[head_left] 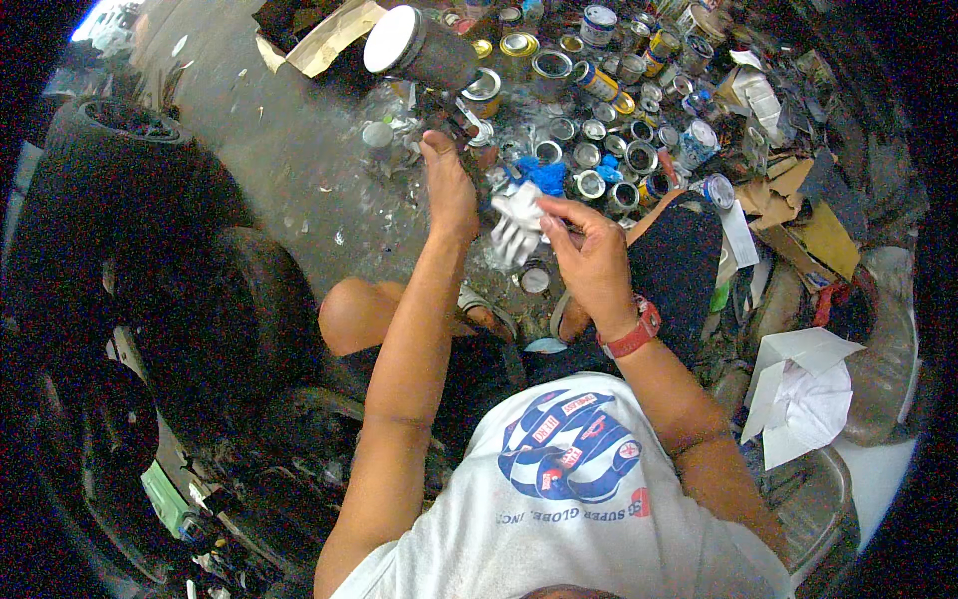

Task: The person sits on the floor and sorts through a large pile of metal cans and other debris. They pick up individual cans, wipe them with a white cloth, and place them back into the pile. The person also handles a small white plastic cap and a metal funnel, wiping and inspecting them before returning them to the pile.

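My left hand reaches forward, closed around the dark handle of what looks like a spray gun. A grey cup with a round white lid sits tilted above that hand and appears joined to the gun. Most of the handle is hidden by my fingers. To the right, my right hand, with a red watch at its wrist, pinches a crumpled white rag between thumb and fingers. The rag hangs beside the left hand, apart from the gun. A bright blue crumpled piece lies just beyond the rag.
Many open paint cans crowd the floor ahead and to the right. Torn cardboard and a white paper box lie at the right. Tires stand at the left. A small can sits near my feet.
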Demonstrator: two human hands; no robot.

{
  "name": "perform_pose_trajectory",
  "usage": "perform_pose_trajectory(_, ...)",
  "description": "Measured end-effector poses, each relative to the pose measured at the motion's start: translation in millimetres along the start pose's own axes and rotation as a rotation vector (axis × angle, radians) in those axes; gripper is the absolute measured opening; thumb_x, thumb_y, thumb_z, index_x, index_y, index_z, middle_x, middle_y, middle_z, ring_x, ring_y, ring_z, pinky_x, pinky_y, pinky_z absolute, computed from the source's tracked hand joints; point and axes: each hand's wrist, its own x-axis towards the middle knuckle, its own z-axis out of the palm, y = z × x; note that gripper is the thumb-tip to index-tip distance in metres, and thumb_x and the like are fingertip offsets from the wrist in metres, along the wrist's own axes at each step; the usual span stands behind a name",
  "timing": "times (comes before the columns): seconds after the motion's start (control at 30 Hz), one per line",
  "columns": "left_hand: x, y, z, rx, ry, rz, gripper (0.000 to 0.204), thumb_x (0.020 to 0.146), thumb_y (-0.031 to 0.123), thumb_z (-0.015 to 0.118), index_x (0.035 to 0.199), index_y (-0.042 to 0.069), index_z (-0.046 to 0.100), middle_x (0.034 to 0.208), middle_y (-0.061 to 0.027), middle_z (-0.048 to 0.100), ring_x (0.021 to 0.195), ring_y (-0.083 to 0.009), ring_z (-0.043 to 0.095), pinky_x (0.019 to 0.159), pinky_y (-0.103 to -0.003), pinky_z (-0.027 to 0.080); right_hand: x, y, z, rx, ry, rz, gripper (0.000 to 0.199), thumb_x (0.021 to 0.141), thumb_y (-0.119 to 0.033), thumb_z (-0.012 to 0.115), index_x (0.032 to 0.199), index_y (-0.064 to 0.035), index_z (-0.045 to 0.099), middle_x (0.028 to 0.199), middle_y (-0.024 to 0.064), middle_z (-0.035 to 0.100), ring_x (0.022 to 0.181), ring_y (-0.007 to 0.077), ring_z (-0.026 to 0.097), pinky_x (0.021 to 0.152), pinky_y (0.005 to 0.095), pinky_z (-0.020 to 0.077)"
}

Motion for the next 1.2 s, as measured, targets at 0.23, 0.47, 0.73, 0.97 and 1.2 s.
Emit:
perform_pose_trajectory(0.23,-1,-7,-8,0.034,-0.149,-0.016,0.090,0.097,0.083,0.032,0.144,0.008,0.050,0.128,-0.0087,0.062,0.117,-0.0226,0.063,0.095,-0.040,0.057,34,34,37,-0.010,-0.463,0.092,0.052,0.098,-0.041,0.072,0.125,0.0033,0.066,0.112,0.0215,0.075,0.103,0.0328,0.073,0.091,0.0413,0.0567)
perform_pose_trajectory(0.47,-9,-2,-1,-0.217,-0.267,-0.310,0.093,0.094,0.085,0.034,0.151,0.012,0.047,0.135,-0.0061,0.063,0.121,-0.0221,0.061,0.108,-0.043,0.048,22,26,30,0.960,-0.736,0.593,0.039,0.092,-0.032,0.082,0.114,-0.0023,0.070,0.094,0.0084,0.077,0.086,0.0246,0.075,0.081,0.0398,0.0595)
perform_pose_trajectory(0.73,-19,2,2,0.112,-0.023,-0.099,0.094,0.099,0.083,0.027,0.148,0.005,0.043,0.132,-0.0104,0.060,0.116,-0.0227,0.056,0.104,-0.039,0.045,18,11,26,-0.525,-0.378,0.107,0.048,0.089,-0.028,0.080,0.123,0.0023,0.066,0.103,0.0094,0.078,0.090,0.0278,0.075,0.084,0.0423,0.0580)
perform_pose_trajectory(0.97,1,-2,-10,-0.205,0.034,-0.207,0.086,0.099,0.083,0.030,0.142,0.012,0.048,0.116,-0.0055,0.065,0.097,-0.0217,0.062,0.090,-0.042,0.052,18,67,-19,0.774,-0.471,0.473,0.028,0.102,-0.019,0.071,0.125,-0.0049,0.070,0.118,0.0076,0.076,0.099,0.0185,0.075,0.090,0.0357,0.0592)
perform_pose_trajectory(1.2,6,-10,-14,-0.237,-0.079,-0.231,0.089,0.096,0.086,0.032,0.138,0.012,0.057,0.118,-0.0064,0.069,0.099,-0.0210,0.063,0.095,-0.041,0.052,47,37,-12,0.370,0.009,0.250,0.038,0.107,-0.029,0.064,0.136,-0.0058,0.054,0.121,0.0081,0.067,0.102,0.0185,0.071,0.079,0.0352,0.0610)
